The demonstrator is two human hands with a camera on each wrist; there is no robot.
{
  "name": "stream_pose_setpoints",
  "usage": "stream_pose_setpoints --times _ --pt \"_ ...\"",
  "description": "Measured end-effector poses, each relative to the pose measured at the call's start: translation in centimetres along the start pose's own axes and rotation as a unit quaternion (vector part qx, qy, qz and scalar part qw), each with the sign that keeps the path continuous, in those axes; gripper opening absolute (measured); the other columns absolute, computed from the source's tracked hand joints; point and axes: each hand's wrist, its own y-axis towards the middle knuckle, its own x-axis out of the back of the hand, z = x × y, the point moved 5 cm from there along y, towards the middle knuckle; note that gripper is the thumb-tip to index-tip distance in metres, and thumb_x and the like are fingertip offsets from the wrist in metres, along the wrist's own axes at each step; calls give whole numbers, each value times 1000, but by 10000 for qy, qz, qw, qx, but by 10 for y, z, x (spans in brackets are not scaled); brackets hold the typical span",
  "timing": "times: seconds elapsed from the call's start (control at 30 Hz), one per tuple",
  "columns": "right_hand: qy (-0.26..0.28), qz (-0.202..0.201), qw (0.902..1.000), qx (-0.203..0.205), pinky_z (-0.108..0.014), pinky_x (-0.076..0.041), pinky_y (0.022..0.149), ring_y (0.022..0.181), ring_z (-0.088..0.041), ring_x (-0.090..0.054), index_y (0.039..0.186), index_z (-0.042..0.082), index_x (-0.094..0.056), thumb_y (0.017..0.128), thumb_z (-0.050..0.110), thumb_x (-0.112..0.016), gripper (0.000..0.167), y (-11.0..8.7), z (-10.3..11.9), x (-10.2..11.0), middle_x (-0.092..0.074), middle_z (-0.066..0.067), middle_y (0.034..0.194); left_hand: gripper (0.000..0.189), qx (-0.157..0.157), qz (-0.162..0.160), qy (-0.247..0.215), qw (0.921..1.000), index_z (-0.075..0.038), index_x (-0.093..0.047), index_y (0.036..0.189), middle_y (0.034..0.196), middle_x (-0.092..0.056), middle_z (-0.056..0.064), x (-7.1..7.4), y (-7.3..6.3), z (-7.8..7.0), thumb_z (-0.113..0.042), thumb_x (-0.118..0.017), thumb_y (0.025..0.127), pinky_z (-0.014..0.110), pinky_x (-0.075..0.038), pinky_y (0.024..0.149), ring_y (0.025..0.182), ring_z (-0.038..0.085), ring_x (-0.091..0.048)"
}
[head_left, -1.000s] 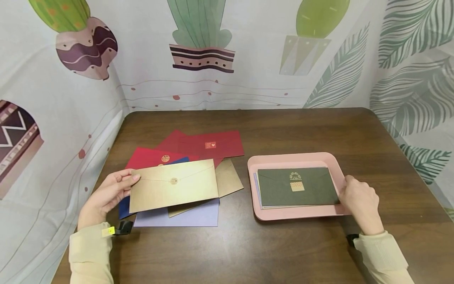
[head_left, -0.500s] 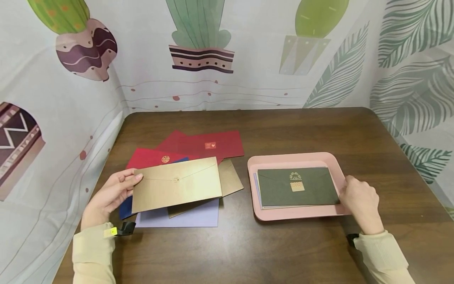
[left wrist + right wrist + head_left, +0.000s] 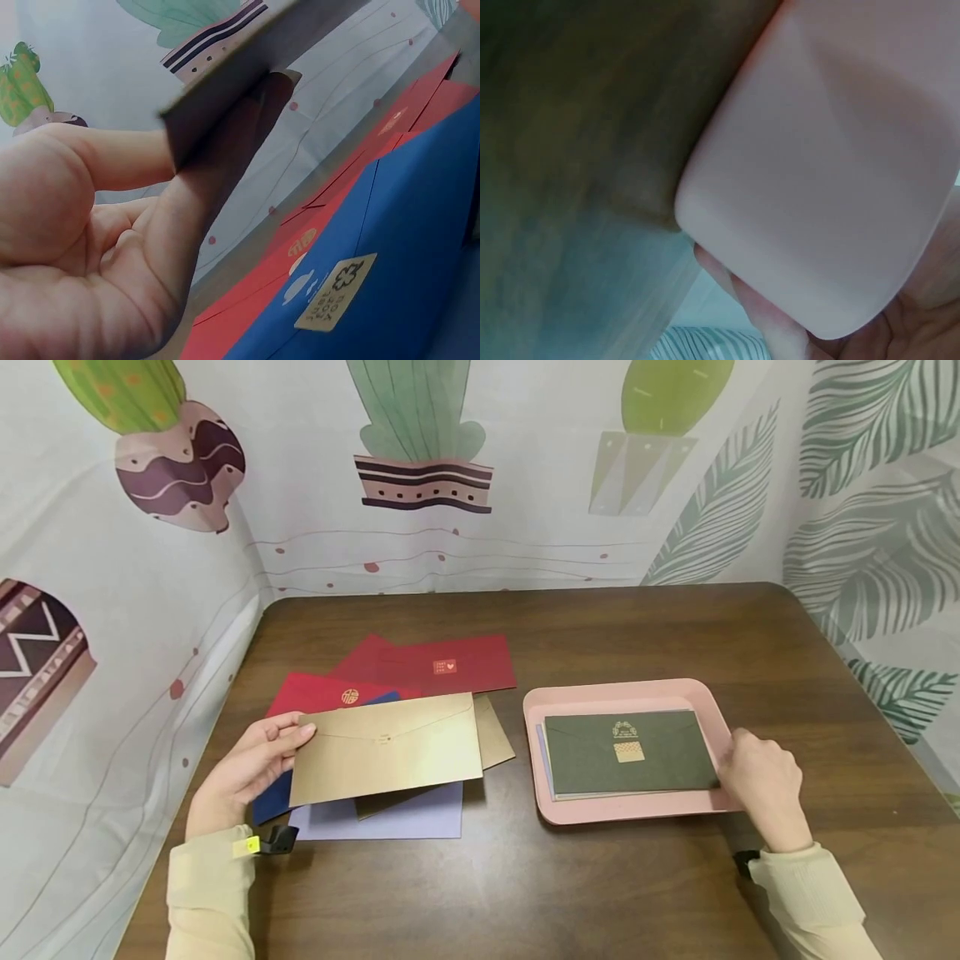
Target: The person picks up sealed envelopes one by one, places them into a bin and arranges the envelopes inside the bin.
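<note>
My left hand (image 3: 251, 762) pinches the left end of a gold envelope (image 3: 405, 756), thumb on its front face. That envelope hangs raised over a spread pile, its right edge casting a shadow. In the left wrist view the fingers (image 3: 135, 159) hold its edge, with a blue envelope (image 3: 375, 217) bearing a gold label below. My right hand (image 3: 765, 781) grips the right rim of a pink tray (image 3: 615, 812). A dark green envelope (image 3: 660, 760) lies on top of others in that tray. In the right wrist view, fingers curl at the edge of the tray (image 3: 817, 195).
Beneath the raised envelope lie a lavender envelope (image 3: 420, 822), another gold envelope (image 3: 495, 739) and several red ones, including a dark red envelope (image 3: 480, 664) at the back. The brown table (image 3: 495, 902) meets a cactus-print cloth (image 3: 540, 552) behind.
The left hand has drifted right with the gold envelope, moving its right edge a little nearer the tray. The right hand and tray stay in place.
</note>
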Motion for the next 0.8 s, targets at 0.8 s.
stream_pose_setpoints --times 0.8 --pt "-82 117 9999 -79 -55 -41 46 63 -54 -54 85 -6 -55 81 6 -48 14 0 0 0 -58 -40 79 25 -104 417 -103 9990 -13 -63 95 81 -60 -7 -23 15 4 0 -42 101 18 -53 64 74 4 -61"
